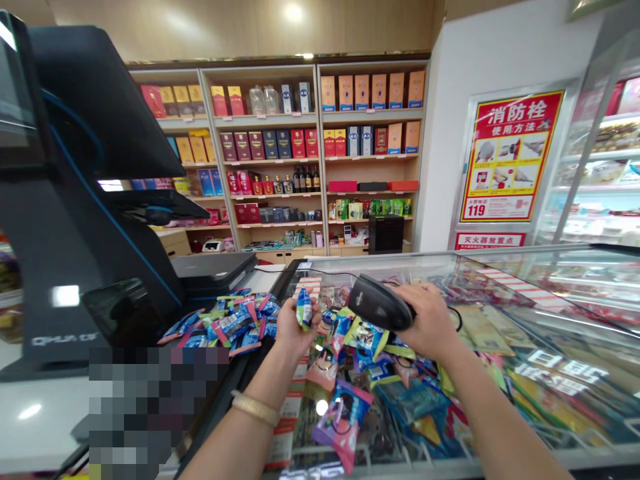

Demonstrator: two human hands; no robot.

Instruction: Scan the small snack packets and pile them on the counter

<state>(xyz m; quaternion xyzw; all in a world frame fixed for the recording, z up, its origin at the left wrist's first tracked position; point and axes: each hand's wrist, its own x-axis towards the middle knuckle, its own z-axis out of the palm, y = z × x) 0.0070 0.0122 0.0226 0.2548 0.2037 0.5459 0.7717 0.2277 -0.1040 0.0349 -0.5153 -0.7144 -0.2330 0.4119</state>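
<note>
My left hand [293, 333] is closed around a small blue, green and white snack packet [303, 308], held above the glass top of the display freezer [425, 263]. A black handheld barcode scanner [379, 303] is gripped in my right hand [429, 320], its head tilted toward the packet. Beneath both hands, several loose snack packets [367, 337] in blue, green and pink lie on the glass. One larger pink and blue packet [344, 417] rests nearer to me. Left of my left hand, another heap of similar packets [235, 321] sits beside the register.
A black point-of-sale terminal [65, 220] stands at the left on a white counter [30, 420]. The scanner's cord runs across the glass. Shelves of boxed goods [295, 145] line the back wall, and a red fire-hydrant poster [513, 157] hangs at the right.
</note>
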